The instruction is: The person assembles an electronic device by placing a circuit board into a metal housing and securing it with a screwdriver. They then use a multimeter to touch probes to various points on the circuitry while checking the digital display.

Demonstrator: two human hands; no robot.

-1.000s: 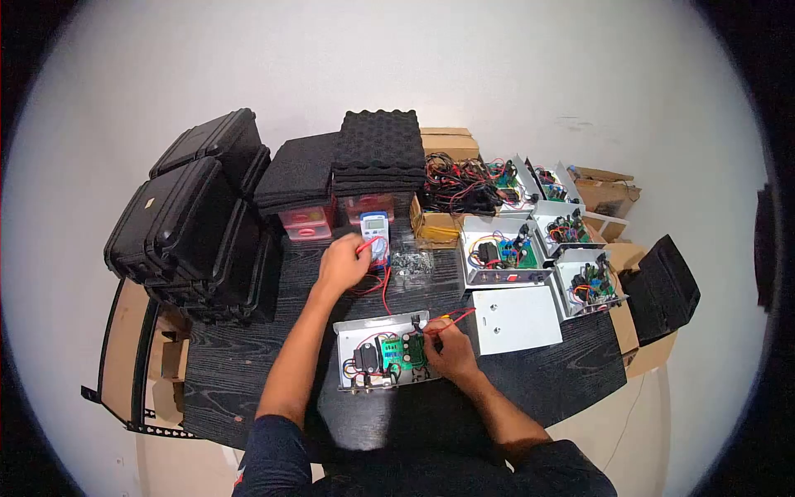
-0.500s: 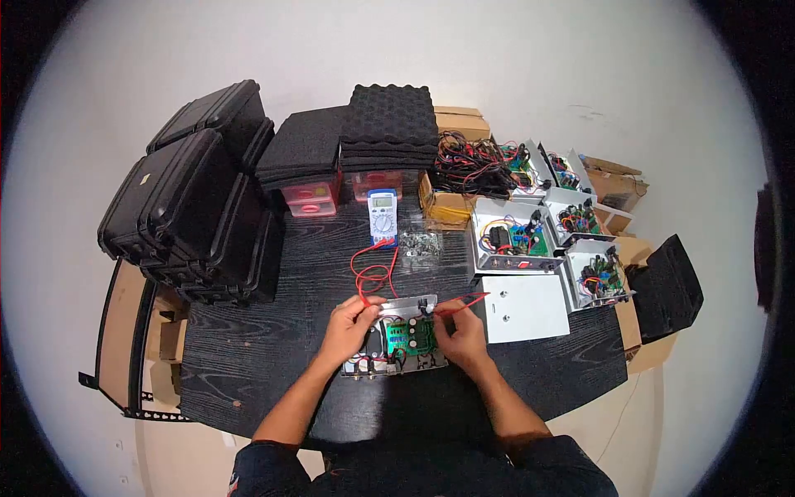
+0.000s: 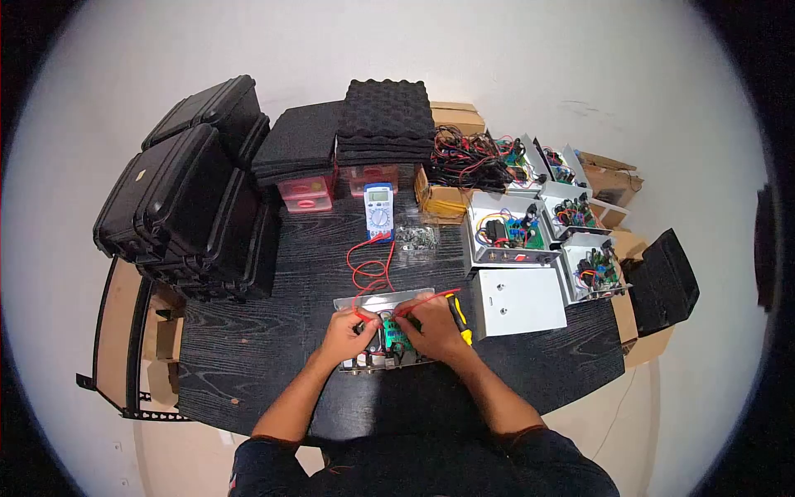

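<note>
An open metal electronics box (image 3: 397, 300) lies in front of me with a green circuit board (image 3: 396, 335) inside. My left hand (image 3: 344, 338) is closed on a red test probe (image 3: 363, 316) over the left part of the box. My right hand (image 3: 437, 328) pinches a second red probe (image 3: 401, 312) above the board, its red lead trailing right. My fingers cover both tips, so contact is hidden. Red leads (image 3: 364, 273) run to a blue-and-white multimeter (image 3: 379, 212) behind the box. A yellow-and-black handled tool (image 3: 459, 318) lies beside my right hand.
Several open boxes with wired boards (image 3: 507, 232) stand at the right, behind a white panel (image 3: 520, 302). Black hard cases (image 3: 178, 195) are stacked left. Foam sheets (image 3: 385, 112) sit on red drawers (image 3: 306, 195). Small parts in clear plastic (image 3: 416, 238) lie near the multimeter.
My right hand has moved left from the box's right end to above the board, uncovering the yellow-and-black tool. The left hand's probe has come slightly lower. The whole view has shifted slightly.
</note>
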